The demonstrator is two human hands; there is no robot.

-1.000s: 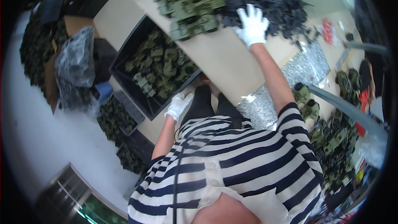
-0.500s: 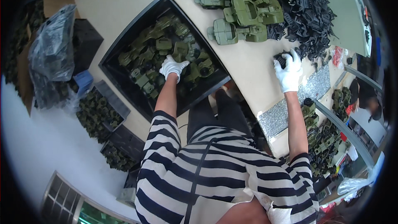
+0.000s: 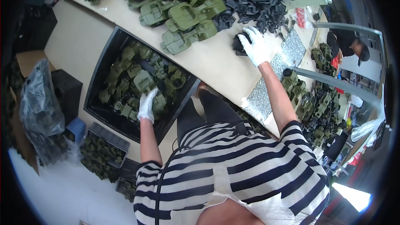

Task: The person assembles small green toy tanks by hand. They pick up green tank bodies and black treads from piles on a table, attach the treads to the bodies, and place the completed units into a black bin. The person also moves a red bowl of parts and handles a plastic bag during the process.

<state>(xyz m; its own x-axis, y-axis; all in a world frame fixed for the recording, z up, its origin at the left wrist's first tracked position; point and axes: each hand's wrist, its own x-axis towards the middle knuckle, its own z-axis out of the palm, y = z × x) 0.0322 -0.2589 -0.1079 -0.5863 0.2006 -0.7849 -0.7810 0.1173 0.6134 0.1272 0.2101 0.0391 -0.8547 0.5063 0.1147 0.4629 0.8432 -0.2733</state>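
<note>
In a white glove, my left hand [image 3: 146, 106] reaches into a black bin [image 3: 96, 54] full of olive-green toy vehicles. Its fingers and thumb are closed on the lower edge of a lighter green toy vehicle [image 3: 144, 81], lying over the others. My gloved right hand [image 3: 255, 46] is on the worktable [image 3: 227, 64], its fingers curled over small black plastic parts [image 3: 239, 43]; their exact shape is partly hidden by the fingers. Just beyond it spreads a heap of black plastic parts [image 3: 258, 2].
More green toy vehicles [image 3: 189, 16] are piled on the table left of the black heap. A speckled grey strip [image 3: 277, 73] lies along the table's right side. Toy vehicles [image 3: 318, 104] fill the area beyond a metal rail [image 3: 321, 78]. Another person [image 3: 348, 48] is at far right.
My left hand, spread over the bin before, has closed on a toy vehicle. My right hand stays at the black parts. The whole view has shifted.
</note>
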